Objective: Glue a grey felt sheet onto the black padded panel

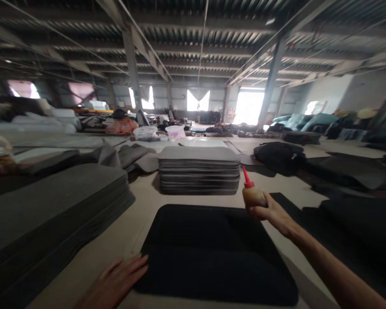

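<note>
My right hand [266,210] is wrapped round a small squeeze bottle [251,192] with a red pointed nozzle, held upright over the far right corner of a black rounded mat [212,253] that lies flat on the table in front of me. My left hand [116,281] rests flat on the table [116,231], fingers stretched out, its fingertips touching the mat's near left edge.
A stack of grey mats [198,170] stands just beyond the black mat. A larger grey stack [48,210] fills the left side. Dark mats [350,219] and a black bag [278,156] lie to the right. Clutter, tubs and bright doorways are far behind.
</note>
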A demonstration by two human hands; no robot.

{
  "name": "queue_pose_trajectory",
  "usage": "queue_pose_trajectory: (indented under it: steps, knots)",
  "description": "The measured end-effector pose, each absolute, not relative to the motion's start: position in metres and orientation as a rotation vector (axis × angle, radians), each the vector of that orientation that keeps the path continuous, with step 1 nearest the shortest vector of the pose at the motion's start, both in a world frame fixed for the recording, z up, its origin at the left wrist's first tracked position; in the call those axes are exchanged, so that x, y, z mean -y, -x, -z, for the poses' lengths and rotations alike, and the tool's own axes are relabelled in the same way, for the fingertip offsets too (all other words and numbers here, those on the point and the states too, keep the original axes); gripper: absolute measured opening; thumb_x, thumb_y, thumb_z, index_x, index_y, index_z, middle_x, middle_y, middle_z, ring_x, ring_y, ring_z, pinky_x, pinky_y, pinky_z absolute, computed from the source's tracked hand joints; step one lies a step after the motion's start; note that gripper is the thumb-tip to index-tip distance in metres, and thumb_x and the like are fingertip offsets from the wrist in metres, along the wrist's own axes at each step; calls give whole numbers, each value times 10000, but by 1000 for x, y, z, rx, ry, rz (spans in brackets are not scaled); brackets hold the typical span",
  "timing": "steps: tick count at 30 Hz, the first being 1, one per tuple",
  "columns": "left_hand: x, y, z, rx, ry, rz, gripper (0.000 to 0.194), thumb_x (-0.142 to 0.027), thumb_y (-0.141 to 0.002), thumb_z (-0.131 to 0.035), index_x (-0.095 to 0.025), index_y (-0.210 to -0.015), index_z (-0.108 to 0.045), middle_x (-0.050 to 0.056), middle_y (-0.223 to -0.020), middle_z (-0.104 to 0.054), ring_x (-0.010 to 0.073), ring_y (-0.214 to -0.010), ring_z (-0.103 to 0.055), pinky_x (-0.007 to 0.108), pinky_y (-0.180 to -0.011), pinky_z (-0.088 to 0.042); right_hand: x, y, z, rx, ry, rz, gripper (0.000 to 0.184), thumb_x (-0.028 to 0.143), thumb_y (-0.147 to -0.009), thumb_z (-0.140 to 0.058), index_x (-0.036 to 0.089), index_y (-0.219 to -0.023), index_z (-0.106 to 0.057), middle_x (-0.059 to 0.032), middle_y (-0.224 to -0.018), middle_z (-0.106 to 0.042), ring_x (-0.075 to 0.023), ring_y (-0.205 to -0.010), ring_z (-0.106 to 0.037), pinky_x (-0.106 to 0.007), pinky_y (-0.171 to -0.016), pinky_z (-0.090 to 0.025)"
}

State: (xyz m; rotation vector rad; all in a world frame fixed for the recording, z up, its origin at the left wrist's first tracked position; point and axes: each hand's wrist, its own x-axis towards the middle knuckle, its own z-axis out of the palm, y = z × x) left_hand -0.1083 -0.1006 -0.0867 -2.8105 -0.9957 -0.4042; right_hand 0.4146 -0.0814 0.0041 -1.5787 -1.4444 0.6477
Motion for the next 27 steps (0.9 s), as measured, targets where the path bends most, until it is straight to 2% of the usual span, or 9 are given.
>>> queue_pose_trajectory:
  steps: [3, 6, 8, 11, 14, 17, 19, 23, 27]
  knots:
    - [119, 93, 57, 1236, 2936, 208, 592, -528, -960, -542, -370, -1510, -388, 28, -1581, -391, 260, -1426, -431, 509, -1213, -323, 112, -392, -6, 1631, 1666, -650, 637, 434, -688, -736, 201, -1237, -514, -64, -990, -658, -270, -842, -639, -342, -693, -503]
    - [123, 84, 50, 1327, 3022, 156, 615, -583, -966, -500, -267, -1489, -434, 95, -1583, -393, 287, -1452, -385, 570, -1232, -243, 129, -372, -5, 1752, 1731, -616, 574, 500, -735, -745, 234, -1202, -546, -116, -1094, -665, -317, -924, -658, -379, -720, -522]
    - [123, 84, 53, 1349, 3036, 191, 655, -585, -964, -505, -238, -1509, -392, 111, -1576, -401, 284, -1460, -370, 557, -1241, -226, 137, -359, -6, 1806, 1725, -632, 511, 524, -765, -718, 252, -1168, -559, -124, -1111, -672, -326, -936, -667, -385, -711, -534]
    - [125, 87, 56, 1367, 3046, 282, 732, -580, -957, -524, -213, -1546, -292, 133, -1567, -408, 287, -1454, -379, 540, -1249, -218, 142, -338, -11, 1859, 1666, -640, 545, 588, -710, -742, 283, -1126, -566, -94, -1080, -689, -336, -906, -679, -385, -682, -562]
    - [126, 88, 56, 1401, 3065, 342, 763, -585, -946, -541, -203, -1542, -256, 147, -1560, -413, 294, -1438, -402, 551, -1249, -214, 144, -317, -16, 1927, 1599, -671, 519, 578, -713, -740, 280, -1102, -569, -53, -1009, -694, -290, -814, -681, -344, -644, -563]
    - [126, 87, 56, 1420, 3079, 421, 745, -565, -940, -564, -197, -1517, -268, 153, -1540, -433, 283, -1418, -428, 547, -1254, -206, 143, -298, -17, 1964, 1517, -756, 454, 536, -764, -722, 262, -1096, -577, -21, -927, -687, -235, -721, -663, -294, -587, -533]
    - [125, 87, 58, 1432, 3079, 475, 739, -547, -930, -585, -202, -1506, -278, 150, -1524, -447, 282, -1411, -435, 546, -1255, -208, 142, -285, -15, 1973, 1463, -763, 427, 528, -796, -704, 258, -1104, -583, -7, -907, -681, -225, -726, -657, -287, -591, -521]
    - [125, 89, 61, 1411, 3087, 487, 720, -528, -928, -598, -233, -1505, -283, 121, -1517, -466, 276, -1418, -430, 554, -1253, -213, 136, -258, -7, 2023, 1352, -664, 326, 459, -853, -638, 245, -1096, -598, -10, -970, -666, -218, -816, -645, -305, -689, -513]
    - [126, 90, 61, 1356, 3099, 483, 590, -538, -935, -594, -233, -1405, -410, 117, -1533, -457, 266, -1445, -396, 540, -1255, -208, 131, -238, -1, 2114, 1237, -606, 260, 387, -883, -611, 238, -1095, -591, -11, -988, -639, -201, -853, -620, -310, -729, -489]
